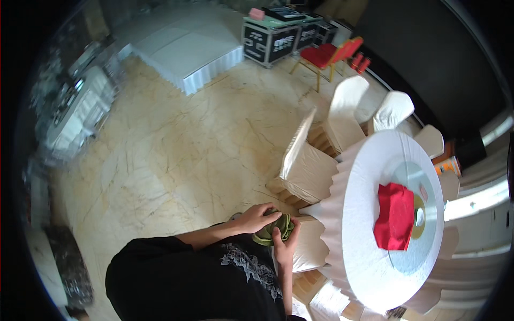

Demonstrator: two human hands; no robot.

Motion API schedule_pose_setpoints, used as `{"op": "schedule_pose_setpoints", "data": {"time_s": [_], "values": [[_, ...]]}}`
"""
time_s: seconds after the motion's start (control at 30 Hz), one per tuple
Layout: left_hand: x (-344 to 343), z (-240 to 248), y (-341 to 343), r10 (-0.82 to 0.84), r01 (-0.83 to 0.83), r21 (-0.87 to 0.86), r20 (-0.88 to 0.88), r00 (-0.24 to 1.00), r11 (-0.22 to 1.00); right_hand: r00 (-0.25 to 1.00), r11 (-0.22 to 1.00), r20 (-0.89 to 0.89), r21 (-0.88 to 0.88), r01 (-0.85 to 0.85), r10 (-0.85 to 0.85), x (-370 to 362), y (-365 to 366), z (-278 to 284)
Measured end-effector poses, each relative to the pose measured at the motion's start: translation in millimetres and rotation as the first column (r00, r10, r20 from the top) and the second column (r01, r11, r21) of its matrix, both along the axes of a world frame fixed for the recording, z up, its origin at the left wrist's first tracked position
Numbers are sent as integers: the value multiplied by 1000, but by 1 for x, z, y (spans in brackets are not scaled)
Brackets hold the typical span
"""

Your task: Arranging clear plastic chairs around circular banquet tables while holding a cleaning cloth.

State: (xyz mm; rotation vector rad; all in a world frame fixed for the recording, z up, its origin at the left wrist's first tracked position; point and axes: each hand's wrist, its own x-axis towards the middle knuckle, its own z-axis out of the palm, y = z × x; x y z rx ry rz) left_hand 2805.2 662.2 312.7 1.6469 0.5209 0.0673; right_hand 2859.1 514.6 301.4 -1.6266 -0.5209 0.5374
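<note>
In front of my body I hold a bunched olive-green cloth (264, 234) with a slight sheen. My left hand (257, 218) grips it from the upper left, fingers curled over its top. From the lower right my right hand (285, 247) closes around it, with the thumb lying across the folds. Part of the cloth is hidden behind the fingers, so its full shape does not show. Just right of my hands stands a chair in a pale cover (309, 243), pushed up to a round table.
The round table (361, 251) wears a white cloth; a red cloth (394, 216) lies on its glass turntable (402, 261). Covered chairs (308, 168) surround it. Farther off are a low white-skirted platform (184, 40), black equipment cases (270, 43) and a red chair (321, 55). Marble flooring (160, 144) spreads leftward.
</note>
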Motion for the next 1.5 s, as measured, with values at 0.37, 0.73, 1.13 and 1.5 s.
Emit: {"op": "schedule_pose_setpoints", "data": {"time_s": [0.37,0.73,1.13,1.5], "values": [[-58,6,-8,384,-392,36,134,914,919,757,798,-310,416,-435,575,-20,34,-25],[-98,-26,89,474,-482,51,117,873,875,857,857,-70,124,-500,511,-57,140,-13],[-117,-31,167,354,-3,-989,50,934,147,869,858,84,138,-495,488,-94,261,21],[-116,-32,188,690,-39,-999,-14,724,21,697,677,144,166,-717,703,-78,329,18]]}}
